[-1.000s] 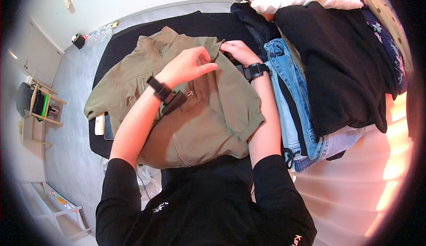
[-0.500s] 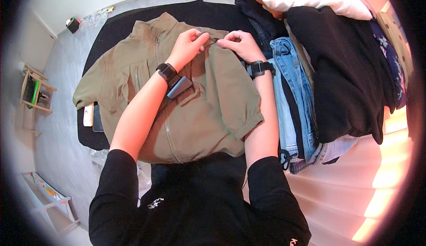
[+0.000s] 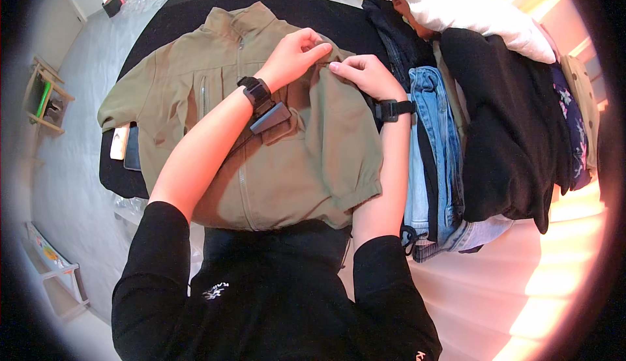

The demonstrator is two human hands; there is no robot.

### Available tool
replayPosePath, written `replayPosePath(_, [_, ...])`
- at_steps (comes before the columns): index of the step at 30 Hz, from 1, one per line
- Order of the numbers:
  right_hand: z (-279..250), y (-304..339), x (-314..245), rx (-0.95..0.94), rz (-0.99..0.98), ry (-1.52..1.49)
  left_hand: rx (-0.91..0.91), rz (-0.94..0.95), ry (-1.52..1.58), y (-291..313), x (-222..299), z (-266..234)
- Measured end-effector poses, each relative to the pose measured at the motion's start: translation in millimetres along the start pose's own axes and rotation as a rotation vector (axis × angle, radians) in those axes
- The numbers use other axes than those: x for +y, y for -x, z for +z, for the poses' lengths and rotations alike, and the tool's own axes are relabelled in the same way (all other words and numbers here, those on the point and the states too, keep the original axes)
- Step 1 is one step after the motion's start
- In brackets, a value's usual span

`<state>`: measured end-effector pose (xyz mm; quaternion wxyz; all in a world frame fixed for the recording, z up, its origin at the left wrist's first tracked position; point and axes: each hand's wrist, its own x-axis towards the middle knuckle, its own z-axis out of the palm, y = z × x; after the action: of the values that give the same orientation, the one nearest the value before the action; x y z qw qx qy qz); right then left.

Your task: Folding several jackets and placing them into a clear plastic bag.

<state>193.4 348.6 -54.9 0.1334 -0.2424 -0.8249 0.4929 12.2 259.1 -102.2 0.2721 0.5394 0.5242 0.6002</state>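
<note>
We note an olive zip-front jacket (image 3: 280, 178) spread front-up on the black-covered table (image 3: 176, 19), collar away from us. Our left hand (image 3: 295, 55) and right hand (image 3: 370, 77) both pinch its cloth near the shoulder on our right; folded light-blue jeans (image 3: 445, 143) lie farther right.

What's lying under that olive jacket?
A black surface shows around the olive jacket. By the sleeve on the left, a pale object and a dark flat object peek out. Anything beneath the jacket's middle is covered.
</note>
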Motion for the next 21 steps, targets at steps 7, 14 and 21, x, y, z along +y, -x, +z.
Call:
replayPosePath(7, [0.9,-0.3,6.0,-0.092,-0.035,-0.084,0.001,-0.028,-0.082,4.0,7.7,3.7])
replayPosePath(14, [4.8,2.3,-2.0,-0.087,-0.003,-0.323,-0.021,-0.188,-0.077,6.1,7.7,0.0])
replayPosePath(21, [-0.2,-2.3,11.3,-0.112,0.010,-0.317,-0.299,-0.322,-0.246,6.6,14.9,-0.2])
